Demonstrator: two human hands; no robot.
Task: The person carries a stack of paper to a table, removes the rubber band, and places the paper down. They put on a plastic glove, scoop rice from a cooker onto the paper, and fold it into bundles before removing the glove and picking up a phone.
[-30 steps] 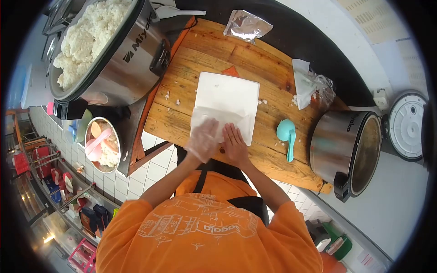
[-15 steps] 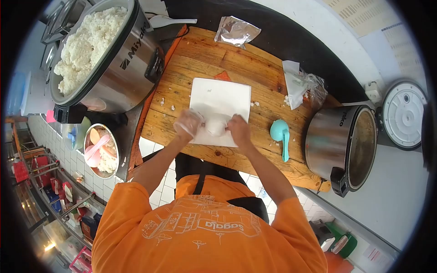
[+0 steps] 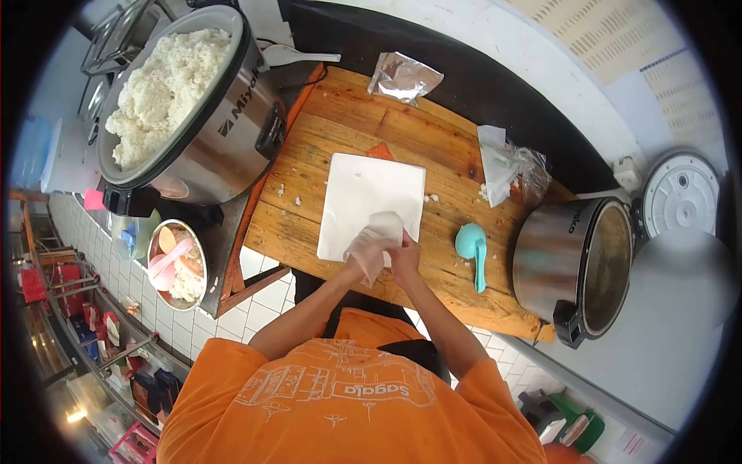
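A small packet of white paper [image 3: 386, 224], rounded and bulging, is in my hands above the near part of a stack of white paper sheets [image 3: 363, 182]. My left hand [image 3: 363, 251], in a clear plastic glove, is closed round its left and lower side. Bare, my right hand [image 3: 404, 259] pinches the paper's right edge with thumb and fingers. What the packet contains is hidden. To the right of the stack lies a turquoise scoop [image 3: 470, 243], its handle toward me.
At the left stands a big rice cooker [image 3: 239, 127] heaped with cooked rice [image 3: 170, 93]. A metal bowl [image 3: 202, 271] with rice and pink utensils is below it. Another cooker [image 3: 553, 255] stands right. Foil [image 3: 406, 76], crumpled plastic [image 3: 533, 174] and rice grains lie on the wooden table [image 3: 301, 174].
The white paper packet has been lifted off the sheets and turned upward. My hands have come together around it from its two sides.
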